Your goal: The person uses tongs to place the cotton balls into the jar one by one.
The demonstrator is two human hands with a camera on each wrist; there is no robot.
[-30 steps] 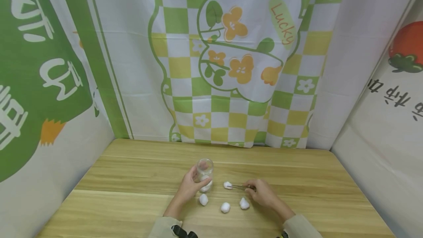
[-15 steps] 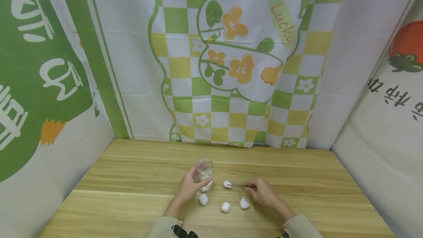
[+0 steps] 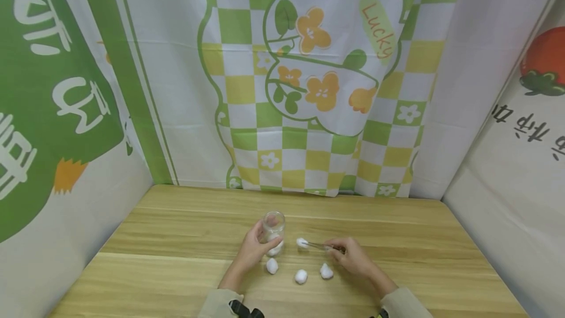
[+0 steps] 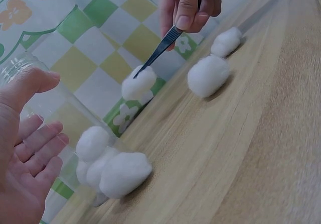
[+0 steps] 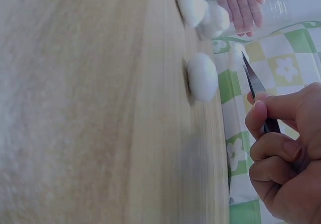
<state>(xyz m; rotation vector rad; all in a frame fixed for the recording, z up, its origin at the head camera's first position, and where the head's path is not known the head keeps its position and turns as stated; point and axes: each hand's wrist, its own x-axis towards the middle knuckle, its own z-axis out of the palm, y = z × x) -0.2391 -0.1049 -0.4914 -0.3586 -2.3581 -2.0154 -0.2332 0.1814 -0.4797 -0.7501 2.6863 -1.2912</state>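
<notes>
My left hand [image 3: 253, 249] holds an upright clear glass jar [image 3: 274, 225], thumb on the near side and fingers behind. Several white cotton balls lie in the bottom of the jar. My right hand [image 3: 350, 257] pinches dark metal tweezers [image 4: 161, 47]. At their tips is a cotton ball [image 4: 138, 85], which looks raised off the wood in the left wrist view, to the right of the jar. Three loose cotton balls rest on the table: one [image 3: 272, 266] just in front of the jar, one [image 3: 301, 277] in the middle, and a pointed one [image 3: 326, 272] below my right hand.
The wooden table [image 3: 185, 225] runs back to a checked green, white and yellow curtain [image 3: 295, 161]. Printed cloth hangs along the left and right sides.
The tweezers and the cotton ball at their tips have shifted slightly left and up in the head view, closer to the jar. My left hand and the jar stay put.
</notes>
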